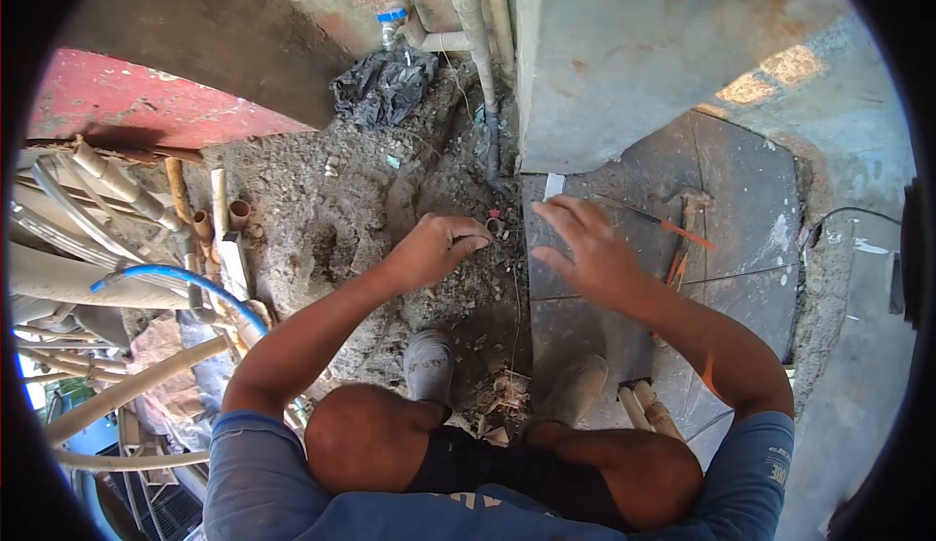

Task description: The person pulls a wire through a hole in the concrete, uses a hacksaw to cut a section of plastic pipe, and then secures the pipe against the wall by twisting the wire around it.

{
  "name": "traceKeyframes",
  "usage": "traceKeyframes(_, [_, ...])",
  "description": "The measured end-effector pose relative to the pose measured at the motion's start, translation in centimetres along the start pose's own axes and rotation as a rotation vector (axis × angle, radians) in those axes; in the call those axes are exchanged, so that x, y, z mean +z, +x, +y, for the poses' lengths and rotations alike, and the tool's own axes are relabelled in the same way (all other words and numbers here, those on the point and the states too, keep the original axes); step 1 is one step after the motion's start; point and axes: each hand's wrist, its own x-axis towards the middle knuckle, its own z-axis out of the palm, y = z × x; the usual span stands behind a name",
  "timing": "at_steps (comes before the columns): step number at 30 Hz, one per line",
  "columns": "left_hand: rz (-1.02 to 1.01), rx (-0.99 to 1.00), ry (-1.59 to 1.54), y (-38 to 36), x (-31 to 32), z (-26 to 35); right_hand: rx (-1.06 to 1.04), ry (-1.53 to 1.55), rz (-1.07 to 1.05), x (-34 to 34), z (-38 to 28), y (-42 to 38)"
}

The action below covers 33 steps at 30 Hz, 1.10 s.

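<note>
My left hand [439, 251] is over the dirt with its thumb and fingertips pressed together; whatever they may hold is too small to name. Just beyond those fingertips, a short pipe end [493, 225] with a red bit beside it stands in the soil. My right hand [588, 249] hovers near the edge of the dark floor tiles, fingers spread and holding nothing. A small white piece [554, 185] lies on the tile just past its fingertips. To the right on the tiles are a hammer [690, 219] and a thin tool with an orange end [687, 234].
Vertical pipes [473, 24] run down the wall beside a blue-handled valve [392, 16]. A crumpled black plastic bag [385, 88] lies below them. A grey concrete column [585, 73] stands ahead. Loose pipes and a blue hose [190, 273] crowd the left. My boots [429, 370] are below.
</note>
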Motion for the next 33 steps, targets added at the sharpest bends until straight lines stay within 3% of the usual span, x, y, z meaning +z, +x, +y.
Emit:
traceKeyframes(1, [0.008,0.032,-0.012,0.2,0.4,-0.1,0.005,-0.022,-0.012,0.3,-0.4,0.8])
traceKeyframes(3, [0.013,0.087,-0.05,0.4,0.8,-0.1,-0.232,-0.189,-0.02,1.1,-0.7,1.8])
traceKeyframes(4, [0.007,0.094,-0.074,0.1,1.1,-0.3,-0.219,-0.2,-0.039,1.6,-0.6,1.7])
traceKeyframes(6, [0.005,0.109,-0.164,-0.4,1.9,-1.0,-0.076,-0.135,-0.423,2.8,0.1,1.0])
traceKeyframes(7, [-0.003,0.109,-0.186,-0.6,2.2,-1.7,-0.061,-0.137,-0.441,3.0,0.7,0.6])
traceKeyframes(9, [-0.163,-0.214,-0.538,-2.1,2.6,-3.5,-0.236,-0.128,-0.203,3.2,2.4,-0.5])
traceKeyframes(10, [-0.181,-0.239,-0.555,-3.1,2.9,-4.2,-0.216,-0.106,-0.224,3.2,2.9,-1.2])
traceKeyframes(12, [-0.352,-0.555,-1.288,-4.2,2.6,-5.5,-0.184,-0.058,-0.243,3.2,3.9,-1.7])
traceKeyframes(13, [-0.37,-0.582,-1.287,-4.4,2.5,-5.7,-0.16,-0.039,-0.247,3.3,3.7,-2.0])
traceKeyframes(15, [-0.437,-0.471,-0.755,-4.5,2.7,-5.8,-0.166,-0.042,-0.326,3.6,3.5,-2.4])
traceKeyframes(16, [-0.458,-0.479,-0.755,-4.5,3.2,-5.9,-0.145,-0.034,-0.327,4.1,3.8,-2.7])
traceKeyframes(18, [-0.366,-0.043,-0.266,-4.7,4.5,-6.0,-0.162,-0.061,-0.377,5.3,4.6,-3.4])
traceKeyframes(22, [-0.469,-0.13,-0.137,-4.7,5.6,-6.0,-0.159,-0.083,-0.457,6.8,5.6,-4.9])
traceKeyframes(28, [-0.407,-0.178,0.033,-5.3,6.3,-6.5,-0.017,-0.103,-0.667,6.7,6.2,-6.5])
traceKeyframes(31, [-0.288,-0.215,-0.013,-6.4,6.0,-7.7,-0.052,-0.033,-0.556,7.2,7.1,-6.9])
traceKeyframes(33, [-0.173,-0.168,-0.051,-6.8,5.8,-8.4,0.098,-0.043,-0.274,7.4,7.2,-6.7])
